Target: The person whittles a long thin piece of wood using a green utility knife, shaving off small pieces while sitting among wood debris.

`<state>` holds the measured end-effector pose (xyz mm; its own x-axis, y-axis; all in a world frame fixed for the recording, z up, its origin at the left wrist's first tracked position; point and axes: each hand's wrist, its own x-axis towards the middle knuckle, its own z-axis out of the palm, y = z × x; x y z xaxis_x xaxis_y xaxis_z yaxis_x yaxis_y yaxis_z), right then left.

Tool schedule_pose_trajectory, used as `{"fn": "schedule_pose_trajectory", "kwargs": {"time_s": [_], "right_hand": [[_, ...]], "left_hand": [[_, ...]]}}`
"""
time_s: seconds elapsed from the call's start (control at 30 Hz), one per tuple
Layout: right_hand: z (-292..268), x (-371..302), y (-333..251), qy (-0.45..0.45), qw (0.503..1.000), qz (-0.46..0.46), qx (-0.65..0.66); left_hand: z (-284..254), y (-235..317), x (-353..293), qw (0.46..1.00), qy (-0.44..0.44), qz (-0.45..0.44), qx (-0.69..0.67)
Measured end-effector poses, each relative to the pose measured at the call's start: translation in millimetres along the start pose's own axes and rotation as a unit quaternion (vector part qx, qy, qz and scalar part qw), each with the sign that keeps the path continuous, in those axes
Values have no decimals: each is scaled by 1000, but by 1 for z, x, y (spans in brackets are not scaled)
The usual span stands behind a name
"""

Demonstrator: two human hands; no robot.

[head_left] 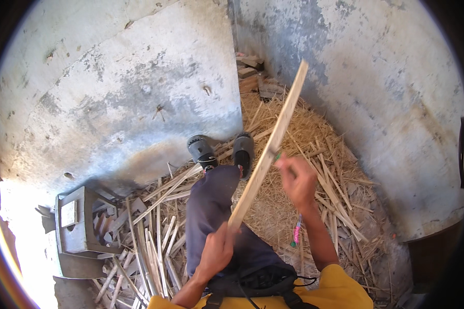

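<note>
A long, flat, pale wooden strip [272,141] slants up and away across my view, blurred a little by motion. My left hand [217,251] is closed round its near end. Close to the strip's middle, my right hand [298,180] is curled shut. A small green bit [278,154] shows at its fingertips, against the edge of the strip; the rest of what it holds is hidden. Beside my right forearm is a slim pink and green object [296,233], its kind unclear.
Straw-like shavings [273,201] cover the ground round my feet. Split strips [160,247] lie heaped at the left, more strips [335,190] at the right. A worn grey box-like frame [75,219] stands far left. Peeling walls [139,92] meet in a corner ahead, near some bricks [248,72].
</note>
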<state>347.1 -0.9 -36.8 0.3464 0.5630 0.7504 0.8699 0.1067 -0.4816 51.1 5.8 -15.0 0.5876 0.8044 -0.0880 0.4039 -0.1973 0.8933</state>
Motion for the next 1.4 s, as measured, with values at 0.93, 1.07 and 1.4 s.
{"fn": "schedule_pose_trajectory", "kwargs": {"time_s": [0.93, 1.07, 1.4], "right_hand": [[6, 11, -13, -12, 783, 390, 484], [-6, 17, -28, -22, 783, 381, 492], [-21, 1, -40, -23, 840, 281, 463]], "left_hand": [[-33, -63, -14, 993, -82, 27, -83], [-36, -42, 2, 975, -184, -23, -126], [-25, -25, 9, 971, -103, -67, -206]]}}
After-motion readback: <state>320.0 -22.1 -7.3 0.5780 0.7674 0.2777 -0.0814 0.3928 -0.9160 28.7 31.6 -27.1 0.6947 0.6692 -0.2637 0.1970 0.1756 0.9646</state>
